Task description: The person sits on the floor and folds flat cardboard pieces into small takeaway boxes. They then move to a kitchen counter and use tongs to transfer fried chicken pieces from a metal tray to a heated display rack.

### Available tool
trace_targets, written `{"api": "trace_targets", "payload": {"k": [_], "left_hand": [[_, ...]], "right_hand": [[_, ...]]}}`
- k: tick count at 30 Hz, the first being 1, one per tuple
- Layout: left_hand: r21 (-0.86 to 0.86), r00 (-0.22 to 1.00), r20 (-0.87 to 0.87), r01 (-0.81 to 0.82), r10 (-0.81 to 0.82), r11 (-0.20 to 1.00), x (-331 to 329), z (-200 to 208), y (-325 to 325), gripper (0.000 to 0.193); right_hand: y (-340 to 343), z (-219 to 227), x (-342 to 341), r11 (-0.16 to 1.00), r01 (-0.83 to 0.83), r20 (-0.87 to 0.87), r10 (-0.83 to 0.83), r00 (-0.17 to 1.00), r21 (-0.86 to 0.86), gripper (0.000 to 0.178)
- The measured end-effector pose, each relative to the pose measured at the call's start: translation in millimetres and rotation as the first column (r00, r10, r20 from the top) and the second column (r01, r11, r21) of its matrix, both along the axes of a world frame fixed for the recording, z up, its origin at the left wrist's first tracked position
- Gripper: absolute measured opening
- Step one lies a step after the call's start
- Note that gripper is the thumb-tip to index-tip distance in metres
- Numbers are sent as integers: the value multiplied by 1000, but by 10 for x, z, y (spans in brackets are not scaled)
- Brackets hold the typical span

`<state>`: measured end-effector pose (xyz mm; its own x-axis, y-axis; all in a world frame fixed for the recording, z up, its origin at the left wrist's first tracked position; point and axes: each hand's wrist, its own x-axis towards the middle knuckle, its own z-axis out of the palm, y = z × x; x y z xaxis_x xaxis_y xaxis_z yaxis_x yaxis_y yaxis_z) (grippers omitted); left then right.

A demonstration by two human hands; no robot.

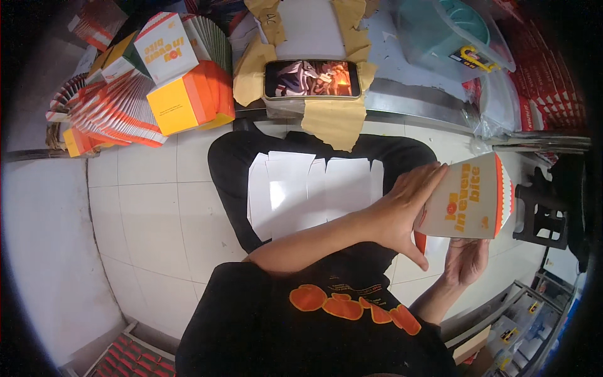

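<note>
A white cardboard food box (pixel 468 198) with orange-yellow lettering and a red scalloped edge is held up at the right, over my knee. My left hand (pixel 405 210) reaches across my lap and grips the box's left side, fingers along its upper edge and thumb spread below. From underneath, my right hand (pixel 467 261) supports the lower edge, its fingertips partly hidden behind the box. Flat white card blanks (pixel 314 195) lie across my crossed legs, plain side up.
A phone (pixel 312 80) playing a video leans on brown-paper-wrapped packing in front of me. Fanned stacks of printed boxes (pixel 119 107) stand at the far left. At the far right are a clear plastic tub (pixel 433 38) and red printed stacks (pixel 543 69). A black plastic stool (pixel 540 210) stands right.
</note>
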<state>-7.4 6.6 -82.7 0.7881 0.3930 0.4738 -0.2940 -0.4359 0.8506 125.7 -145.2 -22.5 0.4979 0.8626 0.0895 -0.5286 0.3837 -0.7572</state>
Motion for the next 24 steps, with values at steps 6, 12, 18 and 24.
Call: {"api": "trace_targets", "payload": {"k": [6, 12, 18, 24], "left_hand": [[-144, 977, -9, -210, 211, 967, 157, -260, -35, 115], [-539, 949, -199, -315, 246, 781, 313, -345, -111, 94], [-483, 884, -350, -454, 310, 748, 371, -378, -137, 93], [-397, 917, -395, -222, 52, 891, 248, -294, -63, 109]], "right_hand": [[162, -5, -287, 922, 199, 564, 25, 826, -332, 74], [125, -189, -401, 719, 512, 837, 177, 517, -469, 51], [188, -40, -391, 860, 377, 936, 283, 210, -344, 10], [180, -91, -336, 777, 509, 923, 244, 296, -369, 7]]}}
